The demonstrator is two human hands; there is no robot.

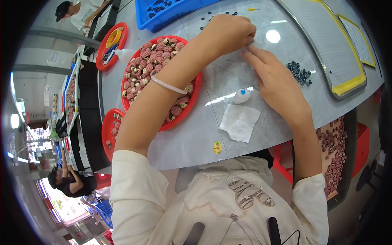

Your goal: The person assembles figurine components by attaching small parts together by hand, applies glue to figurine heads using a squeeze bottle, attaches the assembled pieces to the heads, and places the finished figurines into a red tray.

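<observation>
My left hand (232, 33) is closed, its fingers curled in at the fingertips of my right hand (275, 77). The right fingers are pressed together and point toward the left ones. Whatever lies between the fingertips is hidden. Below them on the grey table (183, 149) stands a small white squeeze bottle (242, 96) with a blue tip, beside a white tissue (239, 123). To the right of my right hand lies a pile of small shiny black pieces (300, 73). Several loose black pieces (203, 18) lie beyond my left hand.
Under my left forearm is a round red tray (199, 87) full of pink, black and cream pieces. A blue basket (153, 26) stands at the back, and a yellow-edged tray (347, 87) at the right. Smaller red trays (107, 132) sit left. Other people (75, 183) are at the far left.
</observation>
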